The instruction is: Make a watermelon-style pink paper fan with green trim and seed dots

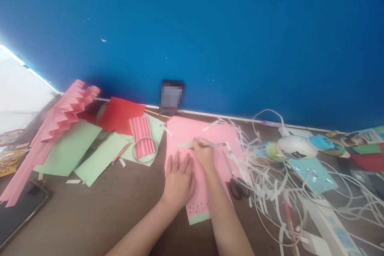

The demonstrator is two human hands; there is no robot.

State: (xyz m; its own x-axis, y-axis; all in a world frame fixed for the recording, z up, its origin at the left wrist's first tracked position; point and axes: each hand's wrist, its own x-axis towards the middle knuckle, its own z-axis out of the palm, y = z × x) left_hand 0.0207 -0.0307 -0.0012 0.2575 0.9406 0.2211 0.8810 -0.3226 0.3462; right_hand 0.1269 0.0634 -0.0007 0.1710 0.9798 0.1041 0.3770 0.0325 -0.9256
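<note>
My right hand (pixel 204 154) is closed around a pen (pixel 218 145), its tip at the upper part of a pink paper strip (pixel 196 208). Green bands edge the strip at its top and bottom, and small dark marks dot both ends. My left hand (pixel 179 178) lies flat on the strip with its fingers stretched out, hiding the middle. Beneath the strip's upper part is a larger pink sheet (pixel 222 132). A pair of scissors (pixel 237 188) rests by the sheet's lower right edge, right of my right forearm.
Left are folded pink paper (pixel 64 116), green sheets (pixel 103 156), red paper (pixel 121 114), a pleated pink piece (pixel 141 132) under a ring (pixel 156 150), and a phone (pixel 22 208). Tangled white cables (pixel 279 216), a power strip (pixel 333 224) and a white bottle (pixel 295 147) crowd the right.
</note>
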